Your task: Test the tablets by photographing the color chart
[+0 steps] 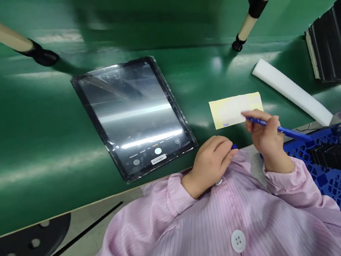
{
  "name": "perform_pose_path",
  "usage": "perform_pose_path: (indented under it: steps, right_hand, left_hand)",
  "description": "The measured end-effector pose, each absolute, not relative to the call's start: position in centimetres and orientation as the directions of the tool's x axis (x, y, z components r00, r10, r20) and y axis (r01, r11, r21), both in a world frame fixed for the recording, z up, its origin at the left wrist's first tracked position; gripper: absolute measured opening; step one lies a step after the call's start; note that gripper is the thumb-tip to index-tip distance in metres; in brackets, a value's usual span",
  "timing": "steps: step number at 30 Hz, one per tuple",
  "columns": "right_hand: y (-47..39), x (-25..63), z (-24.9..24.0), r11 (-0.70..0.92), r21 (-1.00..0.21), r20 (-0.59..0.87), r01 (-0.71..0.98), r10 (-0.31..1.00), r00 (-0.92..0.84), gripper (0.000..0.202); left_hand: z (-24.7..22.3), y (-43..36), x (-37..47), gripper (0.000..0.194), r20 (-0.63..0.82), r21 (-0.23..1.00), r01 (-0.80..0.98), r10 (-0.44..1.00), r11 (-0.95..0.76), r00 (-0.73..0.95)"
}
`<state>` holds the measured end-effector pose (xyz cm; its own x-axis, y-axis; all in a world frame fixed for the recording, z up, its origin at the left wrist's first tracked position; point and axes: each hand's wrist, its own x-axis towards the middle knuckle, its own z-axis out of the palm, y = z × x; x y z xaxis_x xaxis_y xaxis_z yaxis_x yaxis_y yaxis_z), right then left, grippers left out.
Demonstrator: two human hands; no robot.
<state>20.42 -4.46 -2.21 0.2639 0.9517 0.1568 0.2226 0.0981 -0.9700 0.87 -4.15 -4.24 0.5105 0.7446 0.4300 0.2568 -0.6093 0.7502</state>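
Note:
My right hand [265, 135] is closed around a blue pen [289, 132], its tip end pointing left over the lower right of a yellow sticky note [234, 111]. Small blue writing shows at the note's lower left corner. My left hand [212, 160] is curled at the table edge in front of my chest, with a small blue pen cap [234, 146] showing at its fingertips. Left of the note lies a black tablet [133, 116] in clear film, its screen lit with a camera display and a small white label near the bottom.
A white foam strip [293, 92] lies right of the note on the green table [34, 157]. Black slabs [337, 41] stand stacked at far right. Below is a blue basket [333, 185] holding dark items. Beige rack legs [248, 26] rise behind; a black stool [25, 248] sits lower left.

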Motion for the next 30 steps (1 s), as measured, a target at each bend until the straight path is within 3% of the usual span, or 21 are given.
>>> perform_pose_path:
  steps: [3, 6, 10, 17, 20, 23, 26, 30]
  right_hand:
    - [-5.2, 19.1, -0.2, 0.026, -0.993, 0.054, 0.115, 0.966, 0.251, 0.060]
    - [-5.6, 18.3, 0.8, -0.018, -1.000, -0.013, 0.019, 0.969, 0.247, 0.043]
    - [-5.6, 18.1, 1.0, -0.068, -0.998, -0.065, 0.008, 0.977, 0.202, 0.043]
    - [-5.7, 16.7, -0.2, -0.080, -0.996, -0.080, 0.034, 0.997, -0.004, 0.048]
    - [-5.8, 16.2, -0.4, -0.041, -0.999, -0.042, 0.022, 0.998, -0.056, 0.047]
    - [-5.8, 16.1, 0.3, 0.031, -0.999, 0.028, 0.027, 0.994, -0.103, 0.040]
    - [-5.4, 16.3, 1.3, 0.106, -0.993, 0.094, 0.057, 0.978, -0.186, 0.042]
    - [-4.9, 16.3, 1.6, 0.180, -0.978, 0.161, 0.104, 0.972, -0.170, 0.043]
  left_hand:
    - [-3.4, -4.0, 0.5, 0.022, 0.413, 0.848, 0.164, 0.822, -0.504, 0.391]
    - [-3.0, -3.9, 0.5, 0.020, 0.437, 0.848, 0.135, 0.822, -0.512, 0.365]
    - [-3.0, -3.9, 0.5, 0.024, 0.423, 0.859, 0.123, 0.825, -0.497, 0.375]
    - [-2.1, -3.9, 0.8, 0.052, 0.372, 0.885, 0.060, 0.780, -0.461, 0.504]
    - [-1.4, -3.9, 1.0, 0.057, 0.238, 0.958, 0.010, 0.811, -0.288, 0.535]
    - [-1.2, -4.5, 1.3, 0.064, 0.056, 0.996, -0.090, 0.807, -0.003, 0.588]
    - [-1.5, -5.4, 1.9, 0.070, -0.077, 0.940, -0.214, 0.774, 0.267, 0.628]
    - [-1.9, -5.4, 3.3, 0.071, -0.124, 0.812, -0.364, 0.744, 0.456, 0.657]
